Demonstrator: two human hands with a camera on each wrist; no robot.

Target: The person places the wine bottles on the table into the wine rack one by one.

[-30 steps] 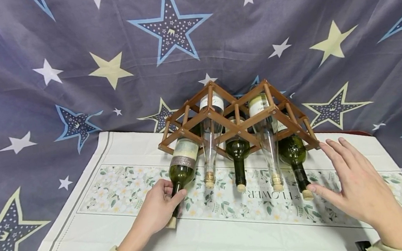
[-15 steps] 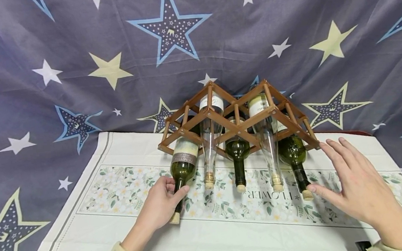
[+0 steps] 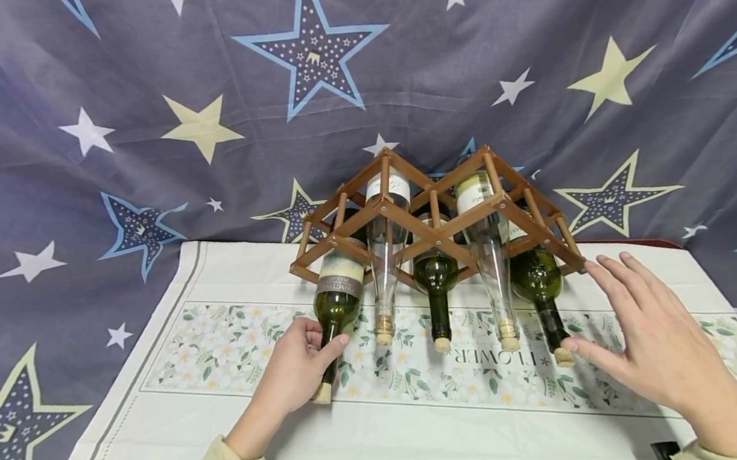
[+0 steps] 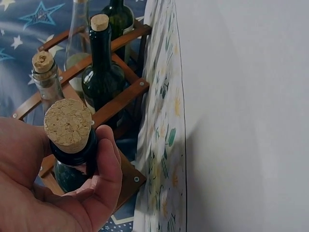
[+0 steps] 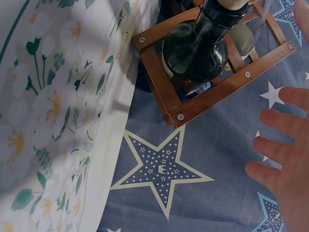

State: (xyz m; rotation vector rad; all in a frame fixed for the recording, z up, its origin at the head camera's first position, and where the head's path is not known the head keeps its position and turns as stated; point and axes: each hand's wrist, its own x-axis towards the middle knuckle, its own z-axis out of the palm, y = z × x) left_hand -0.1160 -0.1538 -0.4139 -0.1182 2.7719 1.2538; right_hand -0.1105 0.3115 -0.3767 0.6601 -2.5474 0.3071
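My left hand (image 3: 298,368) grips the neck of a corked green wine bottle (image 3: 337,304) with a cream and brown label. That bottle's body lies in the left end slot of a brown wooden wine rack (image 3: 437,236). Its cork (image 4: 67,123) faces the camera in the left wrist view, with thumb and fingers curled round the neck below. My right hand (image 3: 663,341) is spread with straight fingers at the rack's right end. Its thumb tip is right at the cork of the rightmost green bottle (image 3: 537,276), and its fingertips are close to the rack's lower corner.
Between the end bottles lie a clear bottle (image 3: 386,273), a dark green bottle (image 3: 436,275) and another clear bottle (image 3: 489,262), all corked, necks forward. A white tablecloth (image 3: 431,441) with a floral band covers the table. Behind hangs a star-patterned cloth (image 3: 391,55).
My left hand has moved slightly up and to the right, and the leftmost bottle has slid a little further into the rack with it. The right hand has stayed still.
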